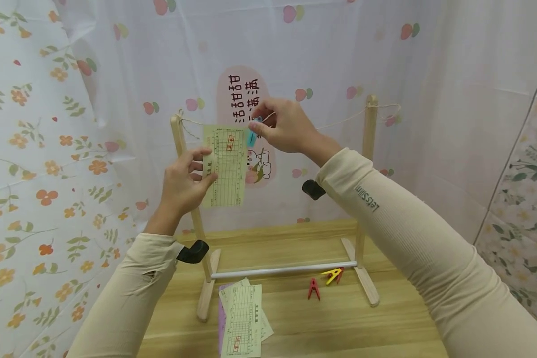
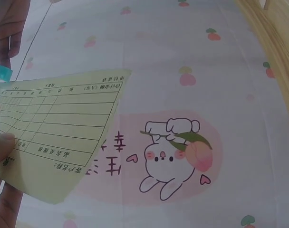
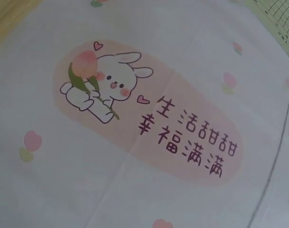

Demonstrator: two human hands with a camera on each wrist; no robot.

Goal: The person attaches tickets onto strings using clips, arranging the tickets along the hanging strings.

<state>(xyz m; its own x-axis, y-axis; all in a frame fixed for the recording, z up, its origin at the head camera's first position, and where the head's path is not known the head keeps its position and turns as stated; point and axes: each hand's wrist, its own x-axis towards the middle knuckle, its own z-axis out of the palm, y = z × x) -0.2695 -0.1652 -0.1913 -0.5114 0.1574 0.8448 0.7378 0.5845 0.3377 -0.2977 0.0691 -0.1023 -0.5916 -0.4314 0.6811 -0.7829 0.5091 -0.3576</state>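
Note:
In the head view my left hand (image 1: 183, 181) pinches the left edge of a pale green receipt slip (image 1: 228, 171), thumb in front and fingers behind. The slip hangs upright near the left part of a thin string (image 1: 346, 119). My right hand (image 1: 288, 127) pinches a blue clothespin (image 1: 252, 138) close to the slip's upper right corner, at the string. Whether the clothespin bites the paper is hard to tell. The left wrist view shows the slip (image 2: 63, 123) with the clothespin (image 2: 1, 72) at its far edge. Only a corner of the slip (image 3: 282, 16) enters the right wrist view.
The string runs between two wooden posts (image 1: 369, 136) joined low by a white rod (image 1: 282, 269). On the wooden table lie more receipt slips (image 1: 243, 313) over a purple sheet (image 1: 222, 323), a red clothespin (image 1: 313, 289), and a yellow clothespin (image 1: 333, 275) overlapping another red one. A printed curtain (image 1: 322, 64) hangs behind.

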